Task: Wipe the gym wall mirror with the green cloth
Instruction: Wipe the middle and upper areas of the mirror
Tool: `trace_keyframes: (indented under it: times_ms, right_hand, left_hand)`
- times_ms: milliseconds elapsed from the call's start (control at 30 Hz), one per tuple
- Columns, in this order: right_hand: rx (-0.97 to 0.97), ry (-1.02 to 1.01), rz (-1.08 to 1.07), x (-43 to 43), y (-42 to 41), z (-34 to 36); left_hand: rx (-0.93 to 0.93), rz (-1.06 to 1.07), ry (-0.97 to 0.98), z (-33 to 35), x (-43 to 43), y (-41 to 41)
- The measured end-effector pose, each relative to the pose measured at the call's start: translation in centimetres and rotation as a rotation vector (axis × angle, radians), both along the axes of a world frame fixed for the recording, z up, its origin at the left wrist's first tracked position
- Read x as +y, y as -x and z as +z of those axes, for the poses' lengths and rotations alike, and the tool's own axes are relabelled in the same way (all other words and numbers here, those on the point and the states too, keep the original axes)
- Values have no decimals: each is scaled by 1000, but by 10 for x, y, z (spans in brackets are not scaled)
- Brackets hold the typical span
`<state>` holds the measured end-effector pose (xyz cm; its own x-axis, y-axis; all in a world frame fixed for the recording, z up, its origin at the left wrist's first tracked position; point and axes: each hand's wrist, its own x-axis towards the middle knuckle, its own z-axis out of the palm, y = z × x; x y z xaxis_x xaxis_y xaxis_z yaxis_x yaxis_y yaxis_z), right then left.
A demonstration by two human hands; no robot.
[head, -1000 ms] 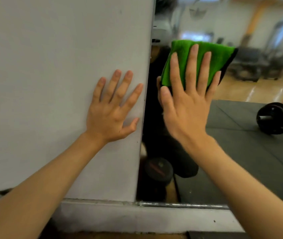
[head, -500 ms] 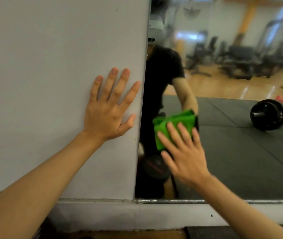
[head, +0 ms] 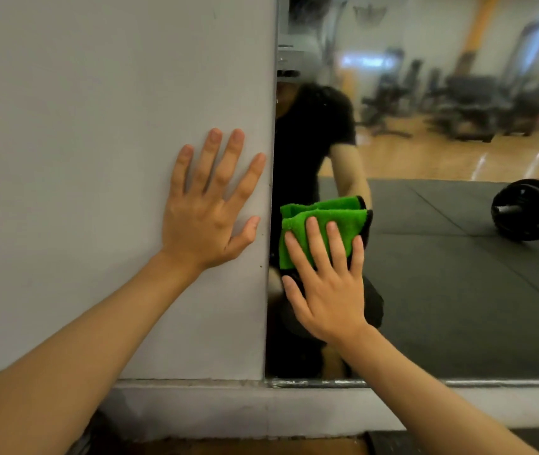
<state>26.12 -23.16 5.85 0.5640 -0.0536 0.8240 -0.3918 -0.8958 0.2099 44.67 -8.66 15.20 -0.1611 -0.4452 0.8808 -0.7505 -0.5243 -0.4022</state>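
Observation:
The gym wall mirror [head: 442,290] fills the right half of the view, its left edge meeting a grey wall. A folded green cloth [head: 320,221] lies flat against the glass low down, close to that left edge. My right hand [head: 325,284] presses the cloth onto the mirror with straight, spread fingers; the cloth's lower part is hidden under them. My left hand [head: 210,205] rests flat on the grey wall [head: 97,159] just left of the mirror's edge, fingers spread.
A metal strip [head: 393,383] runs along the mirror's bottom edge above a pale ledge. The glass reflects a person in black, dark floor mats, a barbell plate [head: 524,213] at the right and blurred gym machines behind.
My right hand swept the cloth down the mirror from up high to low near the left edge, then rose slightly. My left hand stayed on the wall.

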Motion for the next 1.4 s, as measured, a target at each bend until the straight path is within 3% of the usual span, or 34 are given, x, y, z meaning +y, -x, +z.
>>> trace_keyframes:
  times_ms: [233,433,567,700,900,1033,1100,1267,1333,1400]
  right_hand:
    - [-181,-28,75,12,-15,131]
    - [-105,183,-20,-51,28,126]
    - [-295,-14,-123,-100,75,125]
    - [-589,-296,-223,-59,34,158]
    - [-229,-1,-20,10,-20,152]
    - [-51,224,19,-38,19,151]
    - [-126,163,-67,-77,53,149]
    - [-692,-375,-297,-71,40,171]
    - [-648,-312,-245,-27,3,179]
    - [-445,-128,-124,8,-25,172]
  left_hand:
    - [-3,-4,6,-3,0,-2]
    - [-12,-7,-8,-5,-2,-5]
    - [-6,-25,1,-3,-3,-3]
    - [-13,-10,4,-5,-1,-4]
    - [-15,-21,-5,-4,1,-5]
    - [-13,-39,-7,-3,-1,-5]
    - [-4,-40,-5,-4,-2,-4]
    - [-7,-27,-12,-5,-5,-2]
    - [-9,-22,-16,-3,-3,-3]
    - [-10,-21,-19,-2,-1,-4]
